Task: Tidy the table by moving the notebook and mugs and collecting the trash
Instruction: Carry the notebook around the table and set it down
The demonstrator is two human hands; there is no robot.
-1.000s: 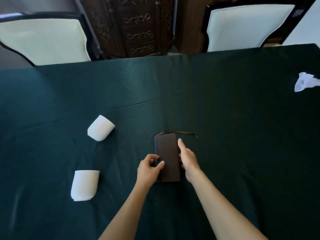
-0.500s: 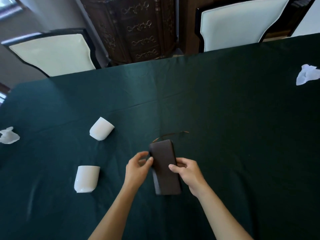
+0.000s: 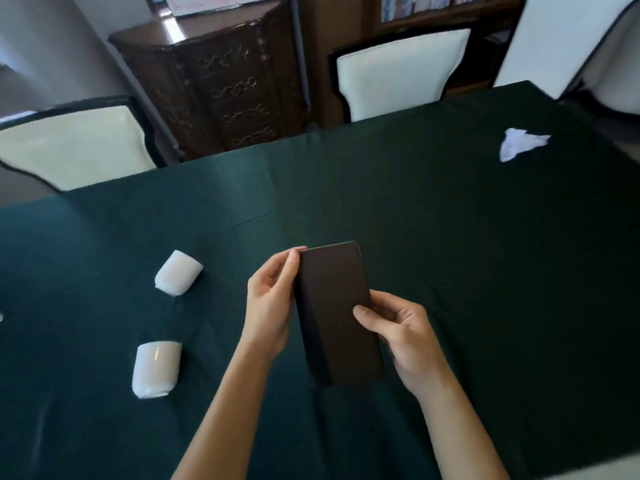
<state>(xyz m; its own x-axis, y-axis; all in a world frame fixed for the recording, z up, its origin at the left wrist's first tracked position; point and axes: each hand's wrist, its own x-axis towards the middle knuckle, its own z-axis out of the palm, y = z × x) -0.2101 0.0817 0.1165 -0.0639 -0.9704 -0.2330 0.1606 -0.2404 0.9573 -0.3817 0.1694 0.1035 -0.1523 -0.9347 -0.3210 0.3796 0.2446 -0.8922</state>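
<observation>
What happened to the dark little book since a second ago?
The dark brown rectangular notebook lay flat on the green tablecloth with both hands just touching it. Now the left hand and the right hand grip its two long edges and have lifted it, tilted toward the camera. The two white mugs on their sides and the crumpled white paper stayed put.

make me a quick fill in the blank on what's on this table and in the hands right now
1. Both hands hold a dark ____ above the green tablecloth.
2. The left hand grips its left edge; the right hand grips its ____ edge.
3. ____ white mugs lie on their sides, the farther mug and the nearer mug.
4. Crumpled white paper lies at the table's far ____ corner.

Missing words: notebook; right; two; right
</observation>
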